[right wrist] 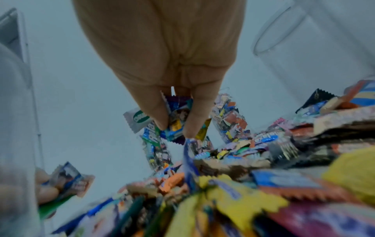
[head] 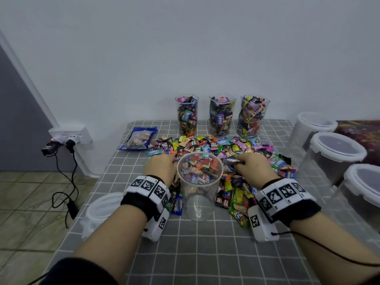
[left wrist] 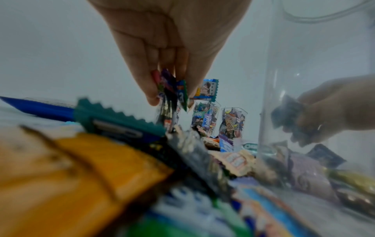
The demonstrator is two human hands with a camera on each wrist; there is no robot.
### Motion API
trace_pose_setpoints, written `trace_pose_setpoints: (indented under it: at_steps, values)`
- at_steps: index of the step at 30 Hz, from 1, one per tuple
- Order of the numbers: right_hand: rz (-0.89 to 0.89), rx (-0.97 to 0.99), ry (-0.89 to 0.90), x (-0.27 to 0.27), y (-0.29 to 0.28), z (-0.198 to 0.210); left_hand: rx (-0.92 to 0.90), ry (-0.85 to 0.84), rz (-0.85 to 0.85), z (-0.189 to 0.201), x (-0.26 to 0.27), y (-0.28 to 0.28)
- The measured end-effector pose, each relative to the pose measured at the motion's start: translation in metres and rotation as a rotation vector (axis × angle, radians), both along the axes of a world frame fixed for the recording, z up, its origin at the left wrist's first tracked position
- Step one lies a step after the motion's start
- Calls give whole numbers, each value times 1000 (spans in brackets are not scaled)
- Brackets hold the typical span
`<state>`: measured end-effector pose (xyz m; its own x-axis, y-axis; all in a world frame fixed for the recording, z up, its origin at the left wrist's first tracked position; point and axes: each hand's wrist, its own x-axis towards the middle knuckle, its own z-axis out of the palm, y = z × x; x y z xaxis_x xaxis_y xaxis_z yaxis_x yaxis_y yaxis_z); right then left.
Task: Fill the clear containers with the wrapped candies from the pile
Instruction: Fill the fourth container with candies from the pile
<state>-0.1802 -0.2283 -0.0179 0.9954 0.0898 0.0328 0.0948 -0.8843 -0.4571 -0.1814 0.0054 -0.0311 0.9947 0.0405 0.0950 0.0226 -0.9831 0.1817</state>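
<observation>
Open container (head: pixel 199 182) stands upright between the hands, left hand (head: pixel 162 167) and right hand (head: pixel 254 167) equally near, each pinching wrapped candies (left wrist: pixel 172 86).

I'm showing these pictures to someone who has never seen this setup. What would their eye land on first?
Probably the bright pile of wrapped candies spread across the grey checked table, with a clear container standing in the middle of it. Both hands flank that container, each pinching a few candies. Behind the pile, three full containers stand in a row by the wall.
</observation>
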Motion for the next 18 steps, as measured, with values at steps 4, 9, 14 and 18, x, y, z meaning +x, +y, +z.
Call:
trace_pose_setpoints:
  at_steps: [4,9,14,18]
  values:
    - [-7,161,-73,-4,-1,18,-18,-33,10,3,-5,0]
    - [91,334,-219,-15,7,50,-43,-67,12,4,-10,-1]
    - [222,434,-272,-36,28,74,-39,-69,19,7,-14,-2]
    - [291,452,-192,-50,43,76,-29,-76,16,9,-17,-2]
